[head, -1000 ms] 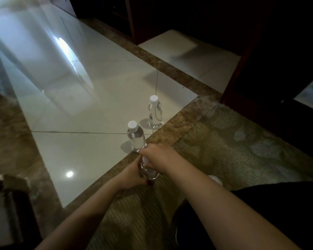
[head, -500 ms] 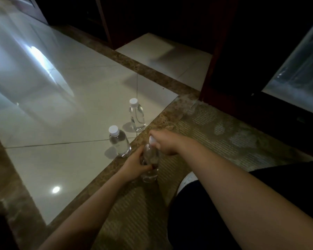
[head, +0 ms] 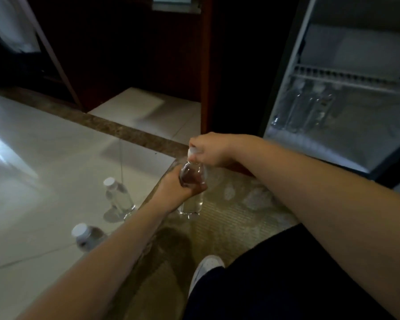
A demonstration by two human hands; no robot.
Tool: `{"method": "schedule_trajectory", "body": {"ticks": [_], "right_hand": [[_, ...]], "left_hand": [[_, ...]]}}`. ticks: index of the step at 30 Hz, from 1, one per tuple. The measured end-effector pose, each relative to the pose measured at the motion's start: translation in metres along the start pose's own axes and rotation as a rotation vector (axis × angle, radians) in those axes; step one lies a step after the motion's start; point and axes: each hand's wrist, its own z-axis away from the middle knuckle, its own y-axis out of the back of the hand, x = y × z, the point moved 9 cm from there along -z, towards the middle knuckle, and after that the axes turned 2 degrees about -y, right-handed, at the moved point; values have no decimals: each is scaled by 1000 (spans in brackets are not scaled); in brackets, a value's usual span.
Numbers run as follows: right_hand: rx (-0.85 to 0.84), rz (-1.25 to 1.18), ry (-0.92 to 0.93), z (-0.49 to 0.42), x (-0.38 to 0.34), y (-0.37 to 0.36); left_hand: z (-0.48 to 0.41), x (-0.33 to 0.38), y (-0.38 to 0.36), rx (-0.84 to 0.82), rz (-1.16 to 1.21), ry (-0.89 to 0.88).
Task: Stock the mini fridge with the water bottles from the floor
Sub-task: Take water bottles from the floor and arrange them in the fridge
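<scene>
Shoe [head: 206, 266] tip and your dark trouser leg sit closest, at about six o'clock, on the patterned carpet [head: 229, 215]. Just beyond, near the centre of the view, you have one water bottle [head: 192, 181] lifted clear of the carpet: your left hand [head: 176, 188] is wrapped around its body, and your right hand [head: 208, 148] pinches the white cap from above with curled fingers. At about eight o'clock two more bottles stand upright on the pale tiles, the nearer bottle [head: 86, 236] partly hidden by your left forearm, the farther bottle [head: 118, 197] just beyond it; both are yet to be stocked. Farthest off, at about two o'clock, the mini fridge [head: 346, 139] stands open, with a wire shelf [head: 346, 77] across it and several clear bottles [head: 305, 109] already lined up beneath, though blur keeps you from counting them. You look to be mid-carry, between pickup and placement. Next, swing the held bottle toward two o'clock, keep it upright, clear the fridge's lower lip, and set it beside the row without knocking a neighbour over.
</scene>
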Motion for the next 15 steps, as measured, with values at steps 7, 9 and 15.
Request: {"method": "schedule_trajectory", "body": {"ticks": [7, 9, 15], "right_hand": [[279, -16, -27, 32, 75, 78], [322, -19, -44, 42, 98, 95], [474, -77, -74, 74, 168, 144]], "left_hand": [[-61, 96, -26, -110, -80, -208], [-77, 123, -38, -148, -110, -260], [-119, 197, -82, -248, -98, -361]]}}
